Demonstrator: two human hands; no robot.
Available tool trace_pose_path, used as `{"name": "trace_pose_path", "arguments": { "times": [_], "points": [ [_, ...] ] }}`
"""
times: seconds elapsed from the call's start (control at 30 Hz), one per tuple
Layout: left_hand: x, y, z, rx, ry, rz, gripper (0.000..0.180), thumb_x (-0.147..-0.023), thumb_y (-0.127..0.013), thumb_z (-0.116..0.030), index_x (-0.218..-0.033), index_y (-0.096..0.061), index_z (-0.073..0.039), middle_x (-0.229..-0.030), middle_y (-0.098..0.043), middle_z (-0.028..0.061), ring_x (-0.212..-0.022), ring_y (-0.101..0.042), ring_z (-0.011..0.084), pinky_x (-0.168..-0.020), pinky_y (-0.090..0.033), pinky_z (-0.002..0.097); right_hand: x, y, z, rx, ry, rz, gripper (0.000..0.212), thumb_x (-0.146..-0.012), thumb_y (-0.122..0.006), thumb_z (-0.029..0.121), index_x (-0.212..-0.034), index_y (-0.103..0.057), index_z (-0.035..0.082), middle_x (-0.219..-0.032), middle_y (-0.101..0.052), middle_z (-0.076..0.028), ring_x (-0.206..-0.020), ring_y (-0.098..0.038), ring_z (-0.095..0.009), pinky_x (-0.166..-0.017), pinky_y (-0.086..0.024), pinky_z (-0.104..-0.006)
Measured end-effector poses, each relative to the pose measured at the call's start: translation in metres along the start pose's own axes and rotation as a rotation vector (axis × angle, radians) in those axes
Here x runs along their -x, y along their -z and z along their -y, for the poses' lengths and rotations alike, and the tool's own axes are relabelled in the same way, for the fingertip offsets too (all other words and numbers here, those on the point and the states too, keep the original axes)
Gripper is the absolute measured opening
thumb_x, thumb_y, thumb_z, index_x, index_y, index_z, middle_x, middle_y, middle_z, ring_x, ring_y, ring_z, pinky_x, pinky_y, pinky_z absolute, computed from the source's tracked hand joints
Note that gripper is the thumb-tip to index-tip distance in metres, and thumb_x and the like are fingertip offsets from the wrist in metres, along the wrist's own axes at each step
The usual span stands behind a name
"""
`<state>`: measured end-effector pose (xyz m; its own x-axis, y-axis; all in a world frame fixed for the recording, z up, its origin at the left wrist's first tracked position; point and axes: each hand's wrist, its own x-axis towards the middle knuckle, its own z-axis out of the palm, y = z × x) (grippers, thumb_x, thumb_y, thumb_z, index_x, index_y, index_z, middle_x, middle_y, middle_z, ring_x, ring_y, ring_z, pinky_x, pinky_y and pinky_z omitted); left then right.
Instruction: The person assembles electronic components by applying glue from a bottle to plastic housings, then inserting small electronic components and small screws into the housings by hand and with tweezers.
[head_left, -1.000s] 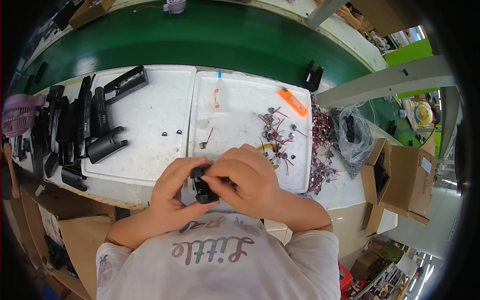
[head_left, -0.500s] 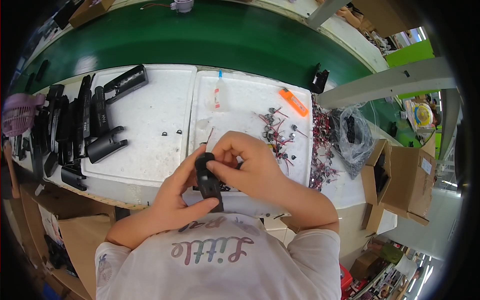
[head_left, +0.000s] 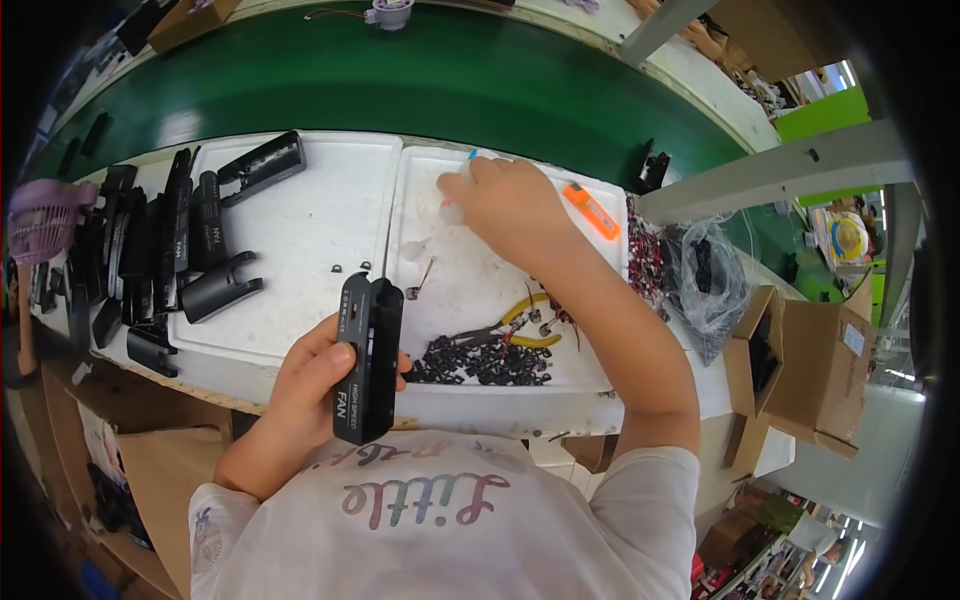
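My left hand (head_left: 312,372) holds a long black plastic handle shell (head_left: 368,372) upright near my chest, thumb on its printed side and its hollow side turned right. Farther off, my right hand (head_left: 512,208) is closed around a small translucent squeeze bottle (head_left: 452,212). Most of the bottle is hidden by the fingers; its blue tip shows beyond them. A small part with thin red wires (head_left: 413,292) lies on the white foam tray (head_left: 440,175) between the hands. Under the right forearm are yellow-handled pliers (head_left: 532,341) and a heap of tiny black parts (head_left: 485,363).
An orange utility knife (head_left: 591,211) lies right of my right hand. Several black shells (head_left: 150,240) crowd the left, beside a purple fan head (head_left: 45,220). A green conveyor belt (head_left: 400,85) runs behind. At right are a clear bag (head_left: 705,290) and a cardboard box (head_left: 820,350).
My right hand has left the shell and reached away to the squeeze bottle. The wired part now lies on the tray. My left hand has turned the shell and shifted it left.
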<state>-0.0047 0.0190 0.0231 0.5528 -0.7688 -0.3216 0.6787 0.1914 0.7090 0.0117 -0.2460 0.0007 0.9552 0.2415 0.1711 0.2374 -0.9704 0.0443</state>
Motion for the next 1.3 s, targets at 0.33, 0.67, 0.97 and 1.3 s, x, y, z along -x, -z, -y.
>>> {"name": "trace_pose_path", "arguments": {
  "times": [0.33, 0.67, 0.97, 1.3],
  "points": [
    [0.001, 0.000, 0.000, -0.008, 0.026, 0.076, 0.055, -0.083, -0.058, -0.033, -0.123, -0.041, 0.001, -0.099, -0.060, 0.0177, -0.086, -0.061, 0.0209, -0.075, -0.051, 0.0314, 0.038, 0.070, 0.052, -1.241, -0.382, -0.351, 0.019, -0.075, -0.066, 0.016, -0.085, -0.058, 0.002, -0.074, -0.058, -0.003, -0.063, -0.051, -0.008, -0.056, -0.040, -0.0218],
    [0.002, -0.008, -0.002, -0.009, 0.058, 0.161, 0.062, -0.081, -0.061, -0.032, -0.128, -0.037, 0.002, -0.105, -0.057, 0.0156, -0.095, -0.058, 0.0200, -0.080, -0.051, 0.0323, 0.048, 0.078, 0.070, -1.364, -0.138, -0.302, 0.016, -0.072, -0.067, 0.011, -0.083, -0.063, 0.000, -0.069, -0.063, -0.007, -0.058, -0.058, -0.011, -0.052, -0.044, -0.0221],
    [0.003, -0.011, -0.003, -0.021, 0.069, 0.151, 0.062, -0.082, -0.061, -0.032, -0.128, -0.037, 0.002, -0.107, -0.055, 0.0142, -0.098, -0.057, 0.0202, -0.082, -0.051, 0.0335, 0.046, 0.076, 0.071, -1.352, -0.114, -0.335, 0.014, -0.072, -0.068, 0.009, -0.082, -0.063, 0.000, -0.071, -0.064, -0.008, -0.059, -0.060, -0.012, -0.052, -0.045, -0.0225],
    [0.003, -0.015, -0.005, -0.014, 0.066, 0.141, 0.062, -0.082, -0.061, -0.031, -0.128, -0.037, 0.003, -0.110, -0.054, 0.0149, -0.100, -0.056, 0.0206, -0.083, -0.050, 0.0343, 0.048, 0.079, 0.073, -1.305, -0.072, -0.347, 0.015, -0.070, -0.069, 0.007, -0.083, -0.063, 0.001, -0.071, -0.064, -0.008, -0.057, -0.060, -0.014, -0.051, -0.045, -0.0232]
  ]
}}
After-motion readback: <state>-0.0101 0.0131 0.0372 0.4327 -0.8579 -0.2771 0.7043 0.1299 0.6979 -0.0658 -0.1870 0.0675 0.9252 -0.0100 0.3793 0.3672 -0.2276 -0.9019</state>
